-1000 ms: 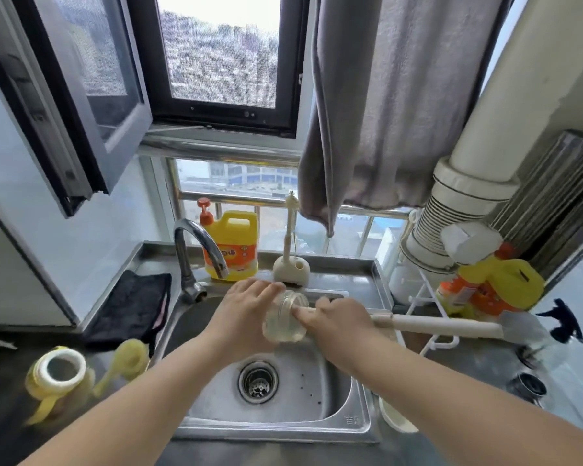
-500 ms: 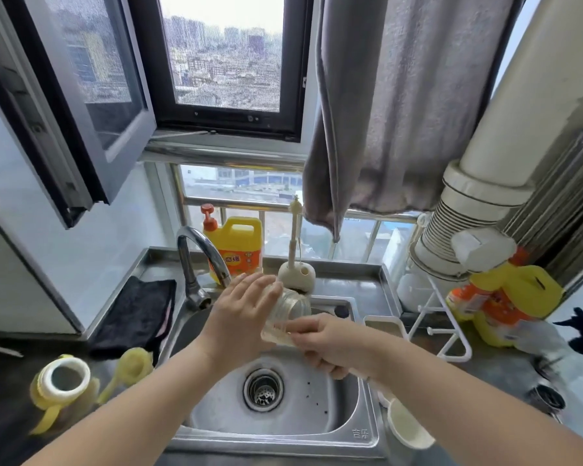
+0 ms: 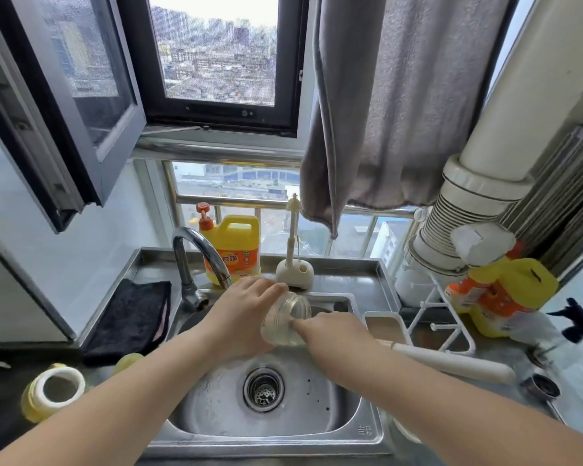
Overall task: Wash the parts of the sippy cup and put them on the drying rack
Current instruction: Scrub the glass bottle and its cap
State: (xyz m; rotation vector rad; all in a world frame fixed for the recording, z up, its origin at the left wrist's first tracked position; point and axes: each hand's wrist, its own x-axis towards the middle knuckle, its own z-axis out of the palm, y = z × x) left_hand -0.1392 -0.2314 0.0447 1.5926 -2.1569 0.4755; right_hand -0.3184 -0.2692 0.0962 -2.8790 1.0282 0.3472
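While the left hand (image 3: 241,317) wraps the clear, ribbed cup (image 3: 285,319) above the steel sink (image 3: 367,428), the right hand (image 3: 330,334) grips a smooth white brush handle (image 3: 451,363) beside it.

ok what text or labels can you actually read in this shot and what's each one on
Yellow detergent jug behind the tap: orange label with large white characters, too blurred to read.
Sink front right rim: small stamped mark, too small to read.
Yellow and orange bottles on the right: label print blurred, unreadable.
No other text shows.
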